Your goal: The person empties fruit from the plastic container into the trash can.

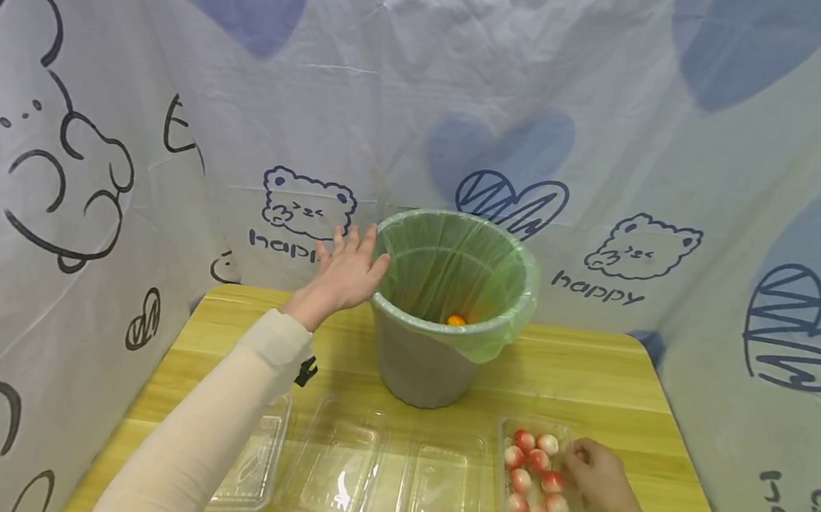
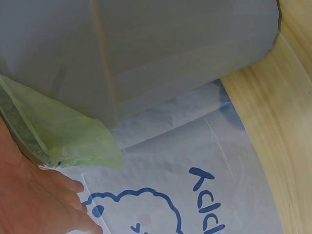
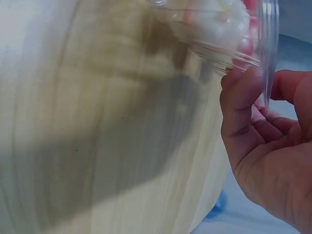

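My left hand (image 1: 350, 271) is at the left rim of a grey bin (image 1: 425, 369) lined with a green bag (image 1: 507, 331). Its fingers are straight and spread; in the left wrist view the hand (image 2: 41, 200) lies against the bag's edge. An orange round thing (image 1: 456, 321) shows inside the bin. At the right, my right hand (image 1: 600, 476) pinches the edge of a clear plastic box (image 3: 269, 48) between thumb and fingers. Several red-and-white balls (image 1: 521, 481) fill that box, which appears to stand on the table.
Three clear plastic containers stand in a row left of the filled box: a right one (image 1: 441, 490), a middle one (image 1: 338, 467) and a left one (image 1: 260, 464) partly behind my left sleeve. A black buckle (image 1: 306, 371) shows by that sleeve. Printed cloth (image 1: 366, 103) surrounds the wooden table (image 1: 584, 380).
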Available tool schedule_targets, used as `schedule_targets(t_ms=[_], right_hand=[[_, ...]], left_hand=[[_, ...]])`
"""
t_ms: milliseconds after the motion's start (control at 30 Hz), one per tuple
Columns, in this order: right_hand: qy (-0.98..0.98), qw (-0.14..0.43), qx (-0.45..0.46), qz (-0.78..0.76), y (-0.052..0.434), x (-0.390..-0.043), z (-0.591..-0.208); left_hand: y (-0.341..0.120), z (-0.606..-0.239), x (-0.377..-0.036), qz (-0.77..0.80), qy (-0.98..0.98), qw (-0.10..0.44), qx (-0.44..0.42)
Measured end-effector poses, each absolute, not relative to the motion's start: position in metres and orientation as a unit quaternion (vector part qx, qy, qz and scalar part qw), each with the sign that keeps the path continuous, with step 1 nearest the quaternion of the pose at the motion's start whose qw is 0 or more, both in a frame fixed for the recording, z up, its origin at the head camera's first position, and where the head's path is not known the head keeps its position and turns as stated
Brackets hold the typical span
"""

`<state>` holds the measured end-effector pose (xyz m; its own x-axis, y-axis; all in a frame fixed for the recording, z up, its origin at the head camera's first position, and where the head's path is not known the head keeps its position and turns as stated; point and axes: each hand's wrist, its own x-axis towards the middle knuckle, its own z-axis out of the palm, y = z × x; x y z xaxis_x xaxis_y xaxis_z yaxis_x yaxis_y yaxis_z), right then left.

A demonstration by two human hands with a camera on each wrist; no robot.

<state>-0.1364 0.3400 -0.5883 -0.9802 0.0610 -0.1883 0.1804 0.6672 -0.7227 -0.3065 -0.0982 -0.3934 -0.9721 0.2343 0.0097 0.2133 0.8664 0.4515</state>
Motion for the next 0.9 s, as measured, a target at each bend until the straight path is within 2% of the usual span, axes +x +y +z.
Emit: schedule_targets(t_ms=[900], right_hand=[[0.87,0.053,0.089,-0.482,0.35,-0.156,-0.522]], left_hand=[[-0.096,-0.39,-0.302,0.233,0.966,0.026,0.112]])
